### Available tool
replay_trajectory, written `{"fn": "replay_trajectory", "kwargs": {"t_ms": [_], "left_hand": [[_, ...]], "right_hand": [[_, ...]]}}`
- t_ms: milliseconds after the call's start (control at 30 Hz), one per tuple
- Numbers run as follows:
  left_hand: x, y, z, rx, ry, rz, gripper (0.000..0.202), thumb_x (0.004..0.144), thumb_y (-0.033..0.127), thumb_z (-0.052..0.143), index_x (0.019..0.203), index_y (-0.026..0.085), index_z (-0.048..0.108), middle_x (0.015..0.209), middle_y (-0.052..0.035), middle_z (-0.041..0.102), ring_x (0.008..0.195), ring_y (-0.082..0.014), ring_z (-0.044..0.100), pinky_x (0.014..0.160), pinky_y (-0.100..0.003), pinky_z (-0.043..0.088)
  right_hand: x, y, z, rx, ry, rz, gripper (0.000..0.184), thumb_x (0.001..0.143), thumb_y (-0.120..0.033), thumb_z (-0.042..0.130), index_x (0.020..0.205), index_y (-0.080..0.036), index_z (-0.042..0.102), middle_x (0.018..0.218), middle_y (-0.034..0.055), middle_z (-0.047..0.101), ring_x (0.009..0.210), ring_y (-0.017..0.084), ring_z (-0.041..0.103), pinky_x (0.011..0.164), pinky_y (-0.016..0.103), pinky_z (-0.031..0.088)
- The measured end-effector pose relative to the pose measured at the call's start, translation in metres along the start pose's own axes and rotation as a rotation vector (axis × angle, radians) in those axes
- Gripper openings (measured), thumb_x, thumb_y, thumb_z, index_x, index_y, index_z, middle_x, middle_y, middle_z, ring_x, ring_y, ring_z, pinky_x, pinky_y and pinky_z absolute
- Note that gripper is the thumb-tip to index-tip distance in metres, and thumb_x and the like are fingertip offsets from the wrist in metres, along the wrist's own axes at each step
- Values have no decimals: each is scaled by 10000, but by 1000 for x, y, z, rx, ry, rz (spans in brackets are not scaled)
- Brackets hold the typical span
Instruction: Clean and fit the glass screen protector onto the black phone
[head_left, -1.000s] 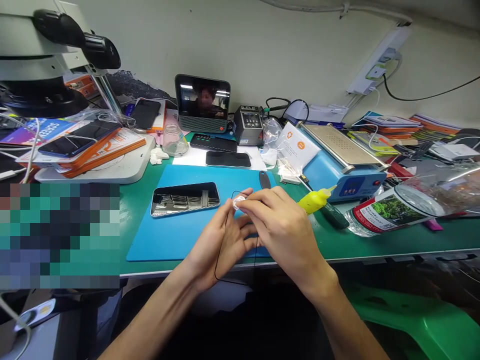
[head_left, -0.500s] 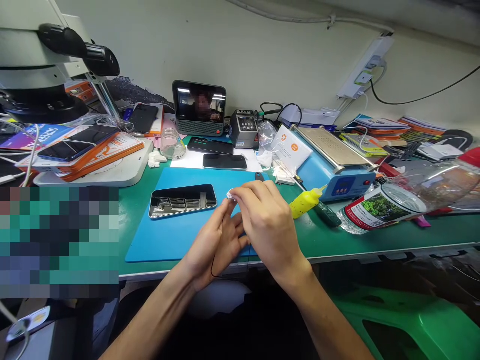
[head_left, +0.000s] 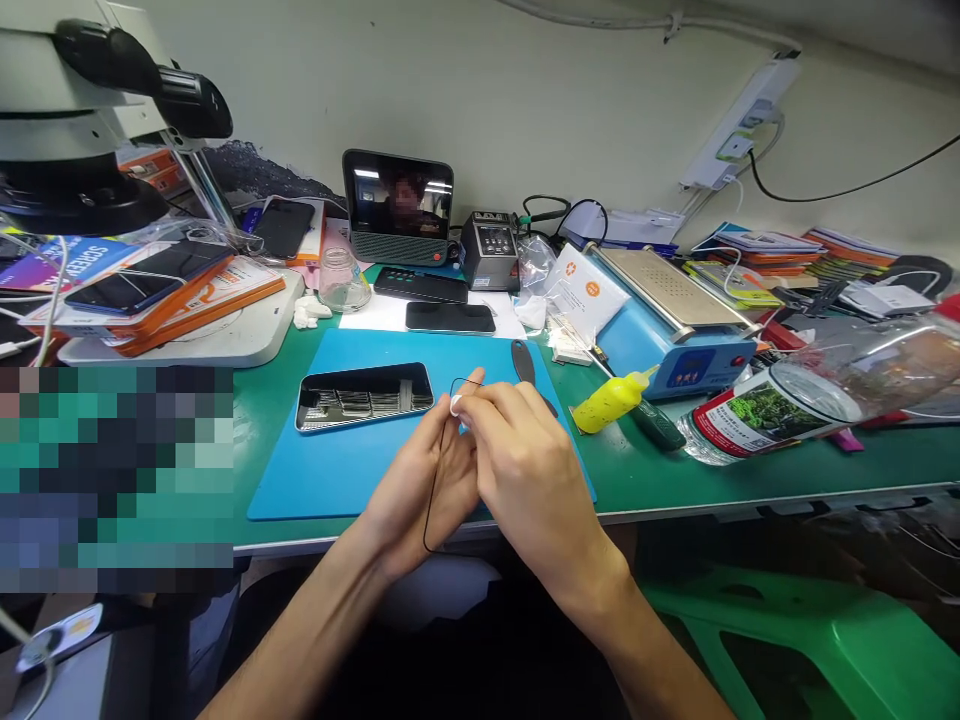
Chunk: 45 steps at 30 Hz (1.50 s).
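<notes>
Over the blue mat, my two hands meet. My right hand pinches a small white wad, perhaps tissue, between thumb and fingertips. My left hand presses its thumb beside the wad, with a thin black cord at its fingertips; its other fingers are loosely curled, palm up. The cord loops down past the left palm, and part of it is hidden. Left of the hands, a phone with a glossy dark, reflecting face lies on the mat. Behind my right hand is a dark-handled tool, partly covered.
To the right lie a yellow squeeze bottle, a dark green handle, and a large plastic bottle. Behind stand a blue heating-plate machine and a smart display. A microscope overhangs the left, near stacked boxes.
The cord now runs up along the left thumb, with a small loop above the fingertips. My right hand has dropped slightly, uncovering more of the dark-handled tool. The view has shifted a little.
</notes>
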<state>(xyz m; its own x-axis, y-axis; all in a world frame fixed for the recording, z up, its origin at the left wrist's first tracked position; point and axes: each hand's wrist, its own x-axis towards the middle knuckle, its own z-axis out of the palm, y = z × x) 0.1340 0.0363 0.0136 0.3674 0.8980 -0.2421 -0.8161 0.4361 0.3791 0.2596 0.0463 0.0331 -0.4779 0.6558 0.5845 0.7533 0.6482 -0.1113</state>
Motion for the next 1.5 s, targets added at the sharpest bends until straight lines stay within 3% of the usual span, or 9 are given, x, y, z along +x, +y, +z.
{"fn": "replay_trajectory", "kwargs": {"t_ms": [133,367,533,967,1067,1167,1233,1333,1500], "left_hand": [[-2,2,-2,1,-7,-16,557,1213,431,308,1751,314,396,1484,-78,754,1360,-215,732,1201,-365,540],[-6,5,-9,63,-10,-49,545,1198,500,362,1735,423,404,1541,-87,727,1274,-233,780,1173,-410,558],[-6,4,-7,101,1,-10,562,1196,519,371,1747,409,383,1499,-94,755,1216,-201,789,1086,-331,593],[-5,4,-7,95,-23,42,566,1201,519,341,1754,402,363,1480,-124,760,1104,-185,804,936,-314,661],[-3,3,-6,85,-27,42,558,1203,516,326,1748,404,379,1451,-116,771,1081,-183,807,934,-315,655],[-2,1,-4,79,-37,46,550,1208,501,315,1733,376,418,1377,-109,796,1088,-180,804,938,-298,637],[-2,0,-2,80,-51,53,537,1211,481,316,1710,349,462,1320,-103,809,1131,-189,797,967,-302,625],[-2,-1,-1,75,-67,55,505,1214,448,320,1660,331,526,1300,-89,810,1206,-209,783,1075,-353,598],[-2,-2,0,35,-43,52,470,1218,395,318,1558,275,619,1294,-77,812,1238,-219,781,1153,-390,572]], "right_hand": [[-9,-7,0,20,-15,3,260,1059,-23,550,1121,-161,761,1052,108,787,926,249,667,841,391,598],[-29,-22,-4,59,-11,11,287,1083,-35,514,1158,-155,764,1049,111,786,954,243,699,914,400,622],[-43,-33,-7,79,19,3,266,1059,3,551,1148,-101,779,1022,125,787,937,246,707,899,391,625],[-75,-55,-16,163,13,-55,273,1054,8,535,1204,-51,755,973,120,788,796,208,655,737,347,579],[-66,-38,-26,299,-16,-38,280,1052,10,562,1212,-122,750,1049,92,791,902,207,685,839,340,599],[-36,-14,-29,193,133,32,240,1036,-3,652,1202,-153,740,1107,87,791,1010,224,701,944,366,585],[-12,0,-23,76,191,34,150,1067,-73,660,1139,-171,747,1056,73,786,948,231,680,879,379,574],[15,12,-9,7,161,19,151,1096,-111,623,1118,-158,765,1053,76,785,976,246,684,874,382,575],[22,7,7,-20,121,17,170,1093,-111,622,1095,-154,787,1049,80,786,957,252,676,827,370,556]]}}
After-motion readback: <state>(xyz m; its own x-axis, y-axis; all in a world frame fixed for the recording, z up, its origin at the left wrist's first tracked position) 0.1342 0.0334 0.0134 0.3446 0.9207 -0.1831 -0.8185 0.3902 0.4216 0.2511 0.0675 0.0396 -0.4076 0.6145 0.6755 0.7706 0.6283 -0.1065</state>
